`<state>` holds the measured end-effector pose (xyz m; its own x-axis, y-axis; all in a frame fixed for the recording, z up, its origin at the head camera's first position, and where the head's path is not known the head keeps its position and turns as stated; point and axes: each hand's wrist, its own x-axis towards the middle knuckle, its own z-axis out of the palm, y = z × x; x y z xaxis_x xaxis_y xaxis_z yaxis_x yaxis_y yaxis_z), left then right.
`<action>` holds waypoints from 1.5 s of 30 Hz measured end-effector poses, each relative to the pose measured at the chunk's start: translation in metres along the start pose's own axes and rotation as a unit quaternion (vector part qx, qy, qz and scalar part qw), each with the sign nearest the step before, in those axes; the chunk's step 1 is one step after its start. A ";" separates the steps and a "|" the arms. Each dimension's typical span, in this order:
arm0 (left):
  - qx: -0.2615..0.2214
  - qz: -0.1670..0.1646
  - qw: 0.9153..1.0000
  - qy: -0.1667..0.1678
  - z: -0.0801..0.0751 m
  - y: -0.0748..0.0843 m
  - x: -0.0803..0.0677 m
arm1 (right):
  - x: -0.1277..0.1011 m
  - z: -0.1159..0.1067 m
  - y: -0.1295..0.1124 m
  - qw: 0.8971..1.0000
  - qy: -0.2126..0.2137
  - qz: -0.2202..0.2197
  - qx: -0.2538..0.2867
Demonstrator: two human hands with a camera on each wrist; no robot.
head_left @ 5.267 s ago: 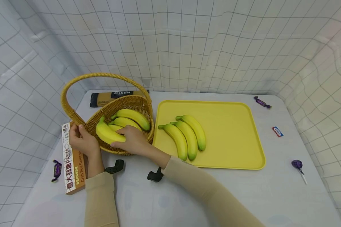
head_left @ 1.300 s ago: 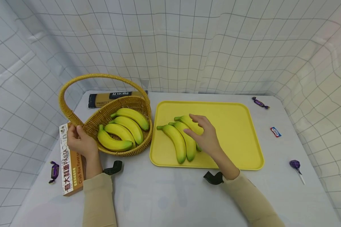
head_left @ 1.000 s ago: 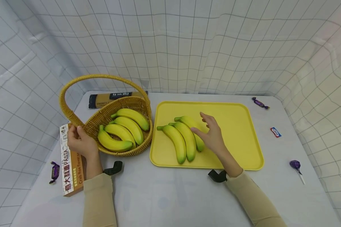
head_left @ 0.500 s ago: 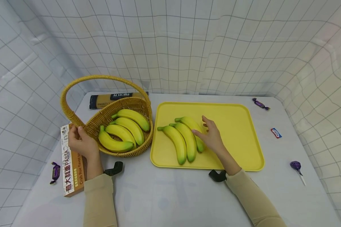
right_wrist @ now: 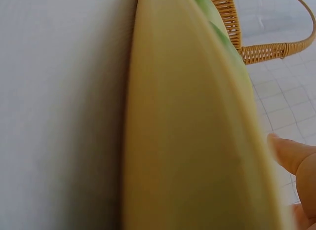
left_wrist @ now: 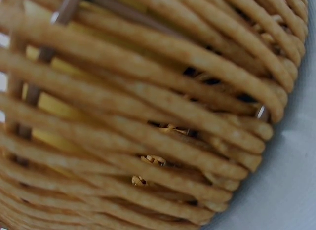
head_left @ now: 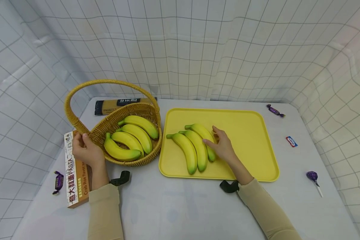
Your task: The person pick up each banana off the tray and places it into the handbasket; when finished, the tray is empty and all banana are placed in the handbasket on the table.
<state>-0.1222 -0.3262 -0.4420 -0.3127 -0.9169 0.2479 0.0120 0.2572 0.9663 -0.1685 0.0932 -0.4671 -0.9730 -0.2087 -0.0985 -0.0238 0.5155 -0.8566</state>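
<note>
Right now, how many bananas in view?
7. Four lie in the wicker basket. Three lie on the yellow tray. More could be hidden beneath those in the basket.

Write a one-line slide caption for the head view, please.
Right hand touches a banana on the yellow tray; left hand holds the wicker basket.

pasta box (head_left: 75,170): "PASTA", "Crab Roe flavor" | dark packet (head_left: 120,103): probably "la sicilia"
</note>
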 end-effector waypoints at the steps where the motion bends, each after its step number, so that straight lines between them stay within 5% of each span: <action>1: -0.001 0.001 1.000 0.000 0.000 -0.001 0.000 | 0.000 0.000 0.001 1.000 0.000 0.001 0.000; 7: -0.004 -0.003 1.000 -0.001 0.000 0.001 -0.001 | 0.003 0.002 0.004 1.000 0.002 -0.003 -0.012; 17: -0.009 -0.004 1.000 0.000 -0.003 0.025 -0.014 | 0.004 0.005 0.007 1.000 0.002 -0.012 -0.028; 31: -0.011 0.004 1.000 0.002 -0.002 0.018 -0.010 | 0.003 0.006 0.010 0.999 0.011 -0.028 -0.043; 45: -0.008 -0.003 1.000 0.000 -0.001 0.017 -0.009 | 0.001 0.005 0.008 0.997 0.065 -0.024 -0.036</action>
<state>-0.1179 -0.3139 -0.4276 -0.3123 -0.9187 0.2419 0.0252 0.2465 0.9688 -0.1683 0.0932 -0.4770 -0.9917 -0.1277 0.0121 -0.0830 0.5666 -0.8198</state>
